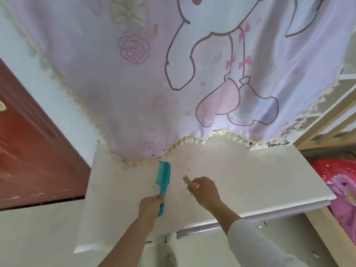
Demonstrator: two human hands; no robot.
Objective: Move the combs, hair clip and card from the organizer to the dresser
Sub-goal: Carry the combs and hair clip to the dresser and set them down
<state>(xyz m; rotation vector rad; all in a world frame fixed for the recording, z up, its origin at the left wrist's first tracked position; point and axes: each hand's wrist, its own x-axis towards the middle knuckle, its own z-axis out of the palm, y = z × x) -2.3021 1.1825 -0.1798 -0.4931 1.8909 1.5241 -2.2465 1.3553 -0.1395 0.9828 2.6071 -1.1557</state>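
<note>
A teal wide-tooth comb (163,177) lies flat on the white dresser top (250,176), teeth pointing left. My left hand (151,208) grips its handle near the dresser's front edge. To the right, my right hand (205,191) is closed around a small pale object (186,179), whose tip pokes out toward the comb just above the surface; it is too small to tell what it is. The organizer and card are out of view.
A pink cartoon-print cloth (173,74) with a fringed hem hangs over the back of the dresser. A dark red door (28,151) stands at left. A wooden frame (317,122) and pink bedding (342,185) are at right. Metal drawer handles (194,232) sit below the front edge.
</note>
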